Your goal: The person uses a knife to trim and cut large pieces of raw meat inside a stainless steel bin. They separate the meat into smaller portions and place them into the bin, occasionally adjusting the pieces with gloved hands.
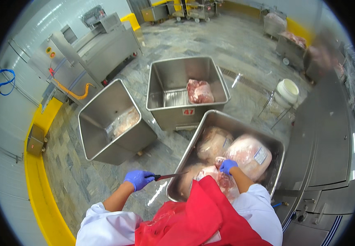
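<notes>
My left hand (137, 179), in a blue glove, is closed round the dark handle of a knife (173, 175). The blade points right, its tip over the rim of a steel tub (185, 158). Inside the tub, my right hand (228, 165), also blue-gloved, has its fingers closed at the upper end of a piece of raw meat (225, 184); exactly what they pinch is partly hidden. My red apron covers the meat's near side. Large plastic-wrapped pieces of meat (249, 156) lie around it, one bearing a white label.
Beyond the tub stands a steel bin (161, 82) with a raw meat chunk (200, 92). Left of it, another bin (97, 110) holds crumpled clear plastic (124, 121). A white bucket (287, 91) sits on a stand at right, near a steel cabinet (329, 139). A steel machine (107, 49) stands back left.
</notes>
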The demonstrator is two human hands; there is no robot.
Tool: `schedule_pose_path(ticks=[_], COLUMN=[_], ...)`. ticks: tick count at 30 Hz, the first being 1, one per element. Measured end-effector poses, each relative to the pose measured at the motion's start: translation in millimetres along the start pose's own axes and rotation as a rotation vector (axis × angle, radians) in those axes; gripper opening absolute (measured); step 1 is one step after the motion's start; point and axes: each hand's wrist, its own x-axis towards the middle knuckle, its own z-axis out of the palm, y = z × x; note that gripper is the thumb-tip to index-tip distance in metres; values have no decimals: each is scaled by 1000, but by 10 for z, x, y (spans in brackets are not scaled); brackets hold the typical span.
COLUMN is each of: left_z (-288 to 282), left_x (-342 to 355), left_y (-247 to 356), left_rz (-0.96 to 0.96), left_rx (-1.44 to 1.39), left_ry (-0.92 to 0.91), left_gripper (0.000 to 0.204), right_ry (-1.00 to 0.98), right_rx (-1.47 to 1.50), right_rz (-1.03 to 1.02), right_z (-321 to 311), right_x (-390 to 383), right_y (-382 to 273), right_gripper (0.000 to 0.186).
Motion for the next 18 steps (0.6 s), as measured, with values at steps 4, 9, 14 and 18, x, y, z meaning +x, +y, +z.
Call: schedule_pose_path(ticks=[4, 9, 14, 18], left_z=[-47, -83, 284, 318], left_x=[-45, 19, -39, 48], left_y=[52, 164, 79, 145], left_rz=[-28, 9, 130, 153], left_rx=[-45, -113, -269, -273], left_ry=[70, 106, 143, 64], left_gripper=[37, 37, 34, 34], right_ry=[233, 307, 369, 534], right_rx=[-40, -234, -29, -186], right_rz=[-55, -261, -233, -467], right_z=[204, 360, -77, 351], right_x=[-15, 64, -42, 257], right_y=[-13, 69, -279, 11], right_gripper=[19, 23, 21, 19])
